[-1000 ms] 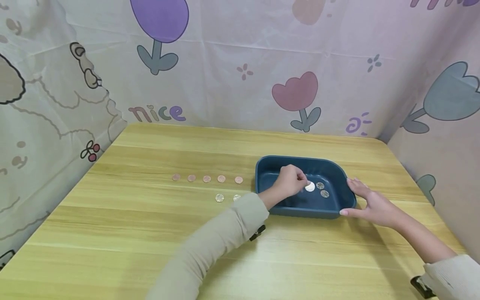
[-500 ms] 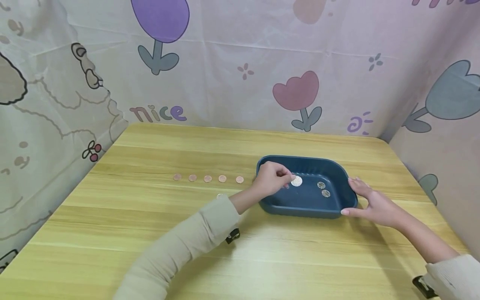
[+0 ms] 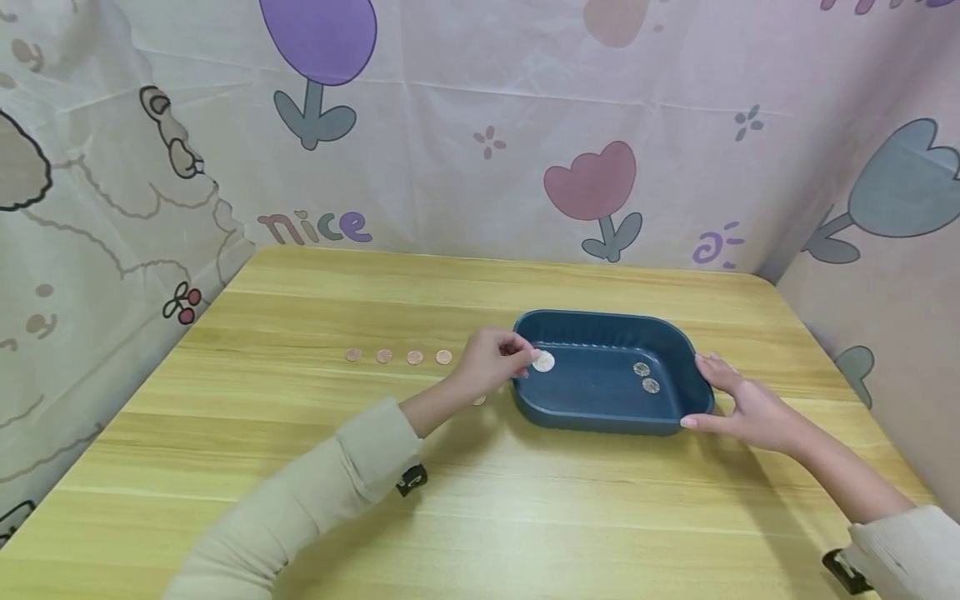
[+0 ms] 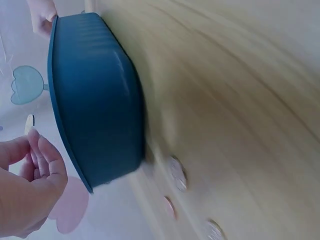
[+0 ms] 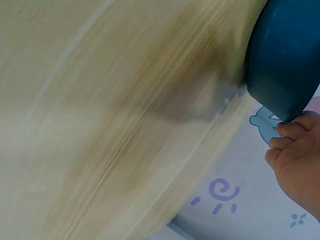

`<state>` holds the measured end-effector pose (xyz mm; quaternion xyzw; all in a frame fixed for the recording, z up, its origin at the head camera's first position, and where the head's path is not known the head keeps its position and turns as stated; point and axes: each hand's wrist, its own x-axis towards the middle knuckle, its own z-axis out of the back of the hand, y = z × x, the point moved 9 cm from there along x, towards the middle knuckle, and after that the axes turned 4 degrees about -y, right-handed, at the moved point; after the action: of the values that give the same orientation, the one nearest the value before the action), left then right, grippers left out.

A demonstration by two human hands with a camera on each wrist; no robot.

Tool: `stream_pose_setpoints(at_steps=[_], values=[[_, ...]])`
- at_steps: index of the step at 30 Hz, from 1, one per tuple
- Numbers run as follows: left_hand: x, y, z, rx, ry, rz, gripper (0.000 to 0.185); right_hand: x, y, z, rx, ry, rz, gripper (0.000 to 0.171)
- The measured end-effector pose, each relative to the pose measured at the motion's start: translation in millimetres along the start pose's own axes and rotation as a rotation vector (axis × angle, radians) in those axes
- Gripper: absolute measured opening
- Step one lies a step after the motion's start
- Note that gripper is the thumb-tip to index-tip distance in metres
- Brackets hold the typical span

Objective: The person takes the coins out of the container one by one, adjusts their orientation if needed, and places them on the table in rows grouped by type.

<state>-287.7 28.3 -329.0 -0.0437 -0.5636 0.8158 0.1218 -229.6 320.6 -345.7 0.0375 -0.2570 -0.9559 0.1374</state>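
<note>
- The left hand [image 3: 487, 364] pinches a silver coin [image 3: 543, 361] between thumb and fingers; it juts beyond their tips, above the left end of the bin [image 3: 592, 392].
- The right hand [image 3: 742, 410] grips the bin's right end, thumb and fingers apart.
- Two coins [image 3: 651, 386] lie inside the bin, toward its right end.
- Copper coins [image 3: 415, 357] lie left of the bin.

A patterned cloth [image 3: 450, 75] (purple flower [image 3: 320, 37], pink flower [image 3: 591, 182], the word "nice" [image 3: 315, 227]) hangs behind the wooden table [image 3: 540, 525].
</note>
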Motion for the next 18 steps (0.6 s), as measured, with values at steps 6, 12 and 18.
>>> stream_pose_setpoints(at_steps=[6, 12, 18], values=[[-2.8, 15.0, 20.3, -0.005, -0.034, 0.042, 0.013, 0.0, -0.2, 0.0, 0.002, 0.002, -0.007, 0.096], [-7.4, 25.4, 43.2, 0.066, -0.038, 0.02, 0.016, 0.1, -0.6, 0.2, -0.001, 0.003, -0.01, 0.096], [-15.0, 42.4, 68.5, 0.131, -0.045, 0.044, 0.016, 0.3, -1.7, 0.3, -0.007, 0.005, -0.011, 0.097]])
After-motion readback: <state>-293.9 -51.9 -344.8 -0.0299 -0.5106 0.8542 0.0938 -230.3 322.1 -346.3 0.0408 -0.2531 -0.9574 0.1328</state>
